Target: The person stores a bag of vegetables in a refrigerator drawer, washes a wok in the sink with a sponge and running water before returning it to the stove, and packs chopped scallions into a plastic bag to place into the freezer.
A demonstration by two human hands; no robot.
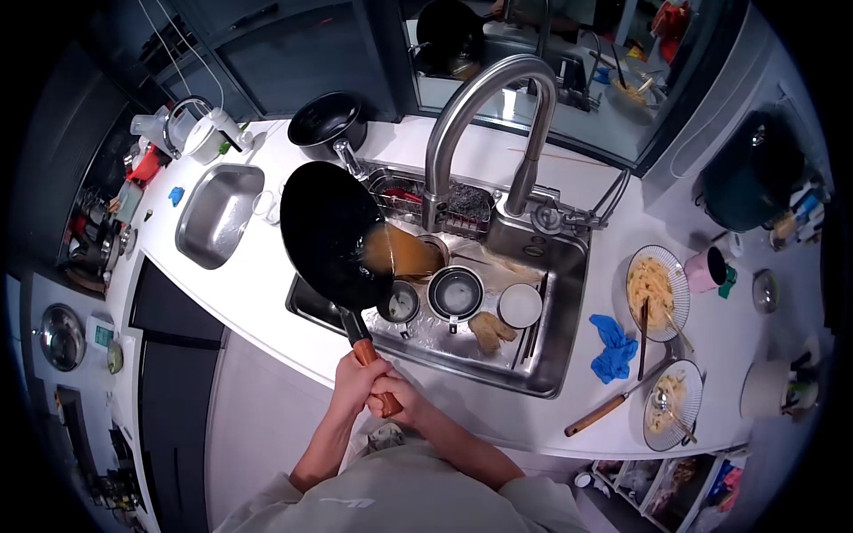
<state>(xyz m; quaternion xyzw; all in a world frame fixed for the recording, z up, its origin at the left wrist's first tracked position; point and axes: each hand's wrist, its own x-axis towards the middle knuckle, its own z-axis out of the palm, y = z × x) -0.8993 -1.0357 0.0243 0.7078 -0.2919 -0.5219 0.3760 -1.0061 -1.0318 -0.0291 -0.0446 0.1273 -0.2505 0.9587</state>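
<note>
A black wok (327, 226) is tilted over the left part of the steel sink (555, 355). Brown liquid (404, 251) pours from its right rim into the sink. My left hand (354, 382) and my right hand (400, 393) are both wrapped round its wooden handle (364, 353), close together. Below and right of the stream, two small pots (456, 295) (402, 305) lie in the sink. Beside them are a white round dish (520, 306), a tan sponge-like piece (490, 332) and several chopsticks (533, 333).
A tall faucet (440, 133) arches over the sink. On the right counter are two plates of noodles (651, 282) (673, 400), a blue cloth or glove (613, 349), a wooden-handled utensil (597, 415) and a pink cup (705, 269). A black pot (329, 124) stands behind, left of which is a second basin (216, 218).
</note>
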